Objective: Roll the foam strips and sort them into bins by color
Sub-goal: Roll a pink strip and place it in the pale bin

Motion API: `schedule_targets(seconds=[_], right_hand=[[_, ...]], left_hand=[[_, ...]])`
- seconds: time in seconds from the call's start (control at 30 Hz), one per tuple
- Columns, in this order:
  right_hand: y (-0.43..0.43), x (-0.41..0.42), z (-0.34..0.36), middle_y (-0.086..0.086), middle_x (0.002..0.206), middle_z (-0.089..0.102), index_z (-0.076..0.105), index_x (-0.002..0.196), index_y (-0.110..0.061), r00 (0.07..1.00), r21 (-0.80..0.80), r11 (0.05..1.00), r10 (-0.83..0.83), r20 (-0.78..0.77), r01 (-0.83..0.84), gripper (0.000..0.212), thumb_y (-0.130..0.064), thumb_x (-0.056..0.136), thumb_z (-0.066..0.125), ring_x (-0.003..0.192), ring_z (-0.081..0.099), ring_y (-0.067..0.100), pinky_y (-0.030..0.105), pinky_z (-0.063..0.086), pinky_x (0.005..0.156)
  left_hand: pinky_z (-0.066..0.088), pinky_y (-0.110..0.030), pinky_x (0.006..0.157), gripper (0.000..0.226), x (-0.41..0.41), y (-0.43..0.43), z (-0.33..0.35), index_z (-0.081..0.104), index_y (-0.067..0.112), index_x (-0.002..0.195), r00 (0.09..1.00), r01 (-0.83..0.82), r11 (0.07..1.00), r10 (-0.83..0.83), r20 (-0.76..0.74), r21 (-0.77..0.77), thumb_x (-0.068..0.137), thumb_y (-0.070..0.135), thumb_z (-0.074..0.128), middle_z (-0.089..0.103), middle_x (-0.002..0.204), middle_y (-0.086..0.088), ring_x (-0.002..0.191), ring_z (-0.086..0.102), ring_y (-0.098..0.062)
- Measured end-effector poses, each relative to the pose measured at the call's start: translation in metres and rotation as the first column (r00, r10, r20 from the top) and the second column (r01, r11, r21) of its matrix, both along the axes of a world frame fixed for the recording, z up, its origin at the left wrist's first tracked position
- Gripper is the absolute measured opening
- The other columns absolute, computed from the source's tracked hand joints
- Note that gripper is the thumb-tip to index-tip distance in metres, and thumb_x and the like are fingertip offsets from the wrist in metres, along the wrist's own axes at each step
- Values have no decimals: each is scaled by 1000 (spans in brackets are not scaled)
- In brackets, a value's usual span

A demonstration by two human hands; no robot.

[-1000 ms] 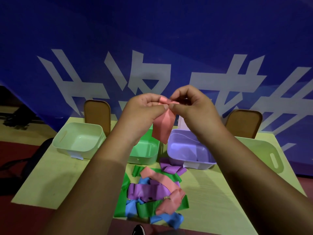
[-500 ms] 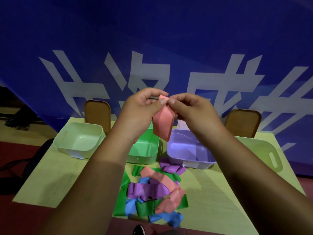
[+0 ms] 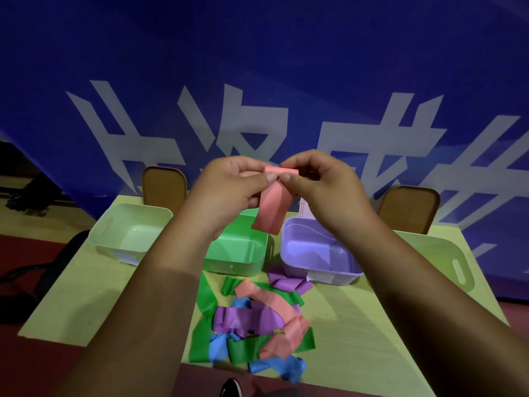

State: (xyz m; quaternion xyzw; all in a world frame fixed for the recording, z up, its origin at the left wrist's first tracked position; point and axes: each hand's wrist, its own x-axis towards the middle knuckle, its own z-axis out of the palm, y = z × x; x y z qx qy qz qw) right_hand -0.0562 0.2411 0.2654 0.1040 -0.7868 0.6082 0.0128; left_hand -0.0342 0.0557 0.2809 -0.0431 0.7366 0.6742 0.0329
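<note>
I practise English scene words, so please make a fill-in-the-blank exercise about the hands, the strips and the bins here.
The foam strip that the left hand and the right hand pinch is ____.
The purple bin stands to the ____ of the green bin.
The pile on the table has green, purple, pink and ____ strips.
Missing words: pink; right; blue.

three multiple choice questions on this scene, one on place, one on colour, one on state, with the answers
1. Where does the purple bin stand?
A) right of the green bin
B) left of it
C) stacked on it

2. What colour is the held strip?
A) blue
B) pink
C) green

3. How is that strip placed?
A) flat on the table
B) inside a bin
C) pinched at its top, the rest hanging

Answers:
1 A, the bins sit side by side.
2 B, pink foam shows between the left hand and right hand.
3 C, thumbs meet at its top and the tail hangs free.
</note>
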Motion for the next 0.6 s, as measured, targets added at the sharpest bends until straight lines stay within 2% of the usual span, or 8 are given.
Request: schedule_targets(seconds=[0.1,0.33,0.4,0.47,0.6], right_hand=[[-2,0,0,-7,95,76,77,108,-17,1000,3,1000,8,-15,-8,13,-14,95,78,92,71,6,18,60,77],[-3,0,0,-5,95,77,77,106,-19,999,0,1000,12,-35,-12,12,-17,95,79,89,72,10,25,61,79],[-2,-1,1,-6,94,77,77,106,-21,999,4,1000,4,-34,-4,12,-18,95,79,88,72,9,25,61,80],[-2,-3,2,-7,95,77,77,106,-22,1000,1,1000,3,-28,-3,12,-18,95,78,90,73,8,27,62,84],[-2,-6,3,-5,96,78,77,104,-24,1000,-19,1000,8,-23,-9,12,-18,94,80,93,74,14,38,63,88]], left_hand=[[62,-21,71,15,1,-1,1,75,11,115,1000,-6,1000,6,-3,8,102,3,70,84,98,-6,89,82,-17],[64,-22,76,19,5,-2,0,75,17,116,999,-36,999,35,-32,-41,101,6,74,84,99,2,93,82,-13],[67,-29,83,22,5,-3,-2,75,16,120,998,-40,998,38,-40,-55,100,7,75,84,101,0,96,82,-17],[67,-42,92,23,5,-4,-3,76,18,121,997,-57,995,53,-58,-80,99,9,77,84,102,-3,102,81,-26],[62,-57,95,20,6,-3,0,77,20,117,992,-94,990,84,-91,-109,98,12,78,82,102,-10,108,75,-43]])
